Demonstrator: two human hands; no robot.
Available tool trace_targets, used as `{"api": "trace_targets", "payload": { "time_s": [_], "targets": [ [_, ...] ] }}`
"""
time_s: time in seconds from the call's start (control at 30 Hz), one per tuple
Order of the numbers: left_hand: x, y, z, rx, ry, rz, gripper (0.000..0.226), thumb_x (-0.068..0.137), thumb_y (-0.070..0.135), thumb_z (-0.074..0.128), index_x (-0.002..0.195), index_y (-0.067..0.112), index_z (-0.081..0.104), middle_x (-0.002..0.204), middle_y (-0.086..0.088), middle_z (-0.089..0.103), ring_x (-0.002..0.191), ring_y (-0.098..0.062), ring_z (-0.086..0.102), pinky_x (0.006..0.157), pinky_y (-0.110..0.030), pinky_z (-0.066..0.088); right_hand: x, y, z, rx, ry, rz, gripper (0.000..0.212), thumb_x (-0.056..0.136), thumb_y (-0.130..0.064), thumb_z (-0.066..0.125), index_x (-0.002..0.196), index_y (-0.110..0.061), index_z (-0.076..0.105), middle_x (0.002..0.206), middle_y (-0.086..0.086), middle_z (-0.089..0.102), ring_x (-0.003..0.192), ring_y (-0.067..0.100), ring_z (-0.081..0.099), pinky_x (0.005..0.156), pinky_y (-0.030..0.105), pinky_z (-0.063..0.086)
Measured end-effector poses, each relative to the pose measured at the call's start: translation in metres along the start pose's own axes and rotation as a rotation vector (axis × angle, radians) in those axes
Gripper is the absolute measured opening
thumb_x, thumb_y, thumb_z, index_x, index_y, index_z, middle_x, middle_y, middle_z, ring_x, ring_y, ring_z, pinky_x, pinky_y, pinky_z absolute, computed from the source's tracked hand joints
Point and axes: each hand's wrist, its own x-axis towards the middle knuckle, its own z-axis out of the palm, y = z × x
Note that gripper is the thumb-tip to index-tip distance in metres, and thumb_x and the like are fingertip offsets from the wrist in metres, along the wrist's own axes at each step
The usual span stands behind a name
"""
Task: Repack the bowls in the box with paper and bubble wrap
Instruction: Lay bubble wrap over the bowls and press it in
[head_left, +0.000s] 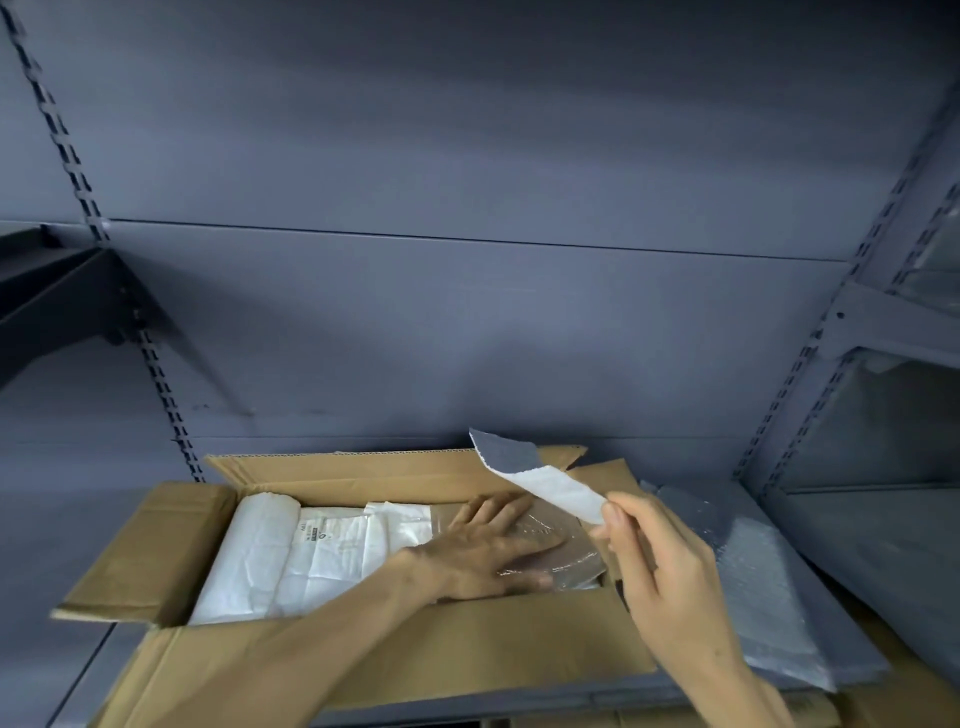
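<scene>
An open cardboard box stands on a grey shelf with its flaps spread out. White paper-wrapped bundles fill its left and middle. At the box's right end lies a brownish item under clear plastic wrap. My left hand rests flat on that wrapped item, fingers spread. My right hand hovers above the box's right edge and pinches a torn white paper sheet by its lower corner; the sheet curls up and away to the left.
A sheet of bubble wrap lies on the shelf to the right of the box. Grey metal shelving with slotted uprights surrounds the spot, and a bracket juts out at the left. The back panel rises behind the box.
</scene>
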Motion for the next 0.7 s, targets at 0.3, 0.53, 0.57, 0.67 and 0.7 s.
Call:
{"api": "trace_targets", "payload": {
  "time_s": [0.3, 0.53, 0.57, 0.67, 0.7],
  "targets": [
    [0.015, 0.002, -0.002, 0.256, 0.037, 0.169, 0.049, 0.104, 0.059, 0.032, 0.149, 0.063, 0.013, 0.164, 0.0, 0.006, 0.151, -0.033, 0.003, 0.12, -0.06, 0.008, -0.004, 0.004, -0.01, 0.014, 0.025, 0.04, 0.012, 0.104, -0.021, 0.052, 0.104, -0.029, 0.061, 0.086, -0.017, 0.067, 0.085, -0.003, 0.067, 0.065, 0.015, 0.049],
    [0.015, 0.001, -0.001, 0.325, 0.062, 0.314, 0.058, 0.106, 0.043, 0.036, 0.147, 0.067, 0.005, 0.165, -0.004, 0.005, 0.152, -0.037, -0.002, 0.116, -0.07, 0.007, -0.007, 0.007, -0.014, 0.008, 0.015, 0.076, 0.013, 0.103, -0.02, 0.052, 0.104, -0.029, 0.061, 0.088, -0.015, 0.068, 0.087, -0.005, 0.067, 0.062, 0.012, 0.046],
    [0.016, 0.002, -0.003, 0.319, 0.044, 0.306, 0.061, 0.104, 0.04, 0.04, 0.148, 0.066, 0.007, 0.164, -0.003, 0.005, 0.151, -0.037, -0.001, 0.117, -0.069, 0.006, -0.006, 0.008, -0.014, 0.008, 0.018, 0.086, 0.013, 0.103, -0.02, 0.052, 0.104, -0.028, 0.061, 0.088, -0.014, 0.068, 0.087, -0.005, 0.067, 0.062, 0.012, 0.046],
    [0.013, 0.004, -0.006, 0.189, 0.056, 0.253, 0.057, 0.1, 0.045, 0.051, 0.149, 0.057, 0.025, 0.159, 0.003, 0.017, 0.149, -0.027, 0.009, 0.122, -0.057, 0.002, -0.005, 0.005, -0.01, 0.015, 0.021, 0.07, 0.012, 0.104, -0.027, 0.052, 0.103, -0.027, 0.063, 0.089, -0.016, 0.066, 0.088, -0.004, 0.068, 0.063, 0.012, 0.047],
    [0.01, 0.004, -0.006, 0.108, 0.101, 0.225, 0.051, 0.099, 0.051, 0.052, 0.147, 0.051, 0.037, 0.155, 0.006, 0.025, 0.148, -0.021, 0.013, 0.124, -0.052, 0.004, -0.005, 0.003, -0.008, 0.027, 0.016, 0.052, 0.013, 0.103, -0.029, 0.051, 0.103, -0.026, 0.064, 0.091, -0.017, 0.065, 0.087, -0.001, 0.069, 0.063, 0.016, 0.05]
  ]
}}
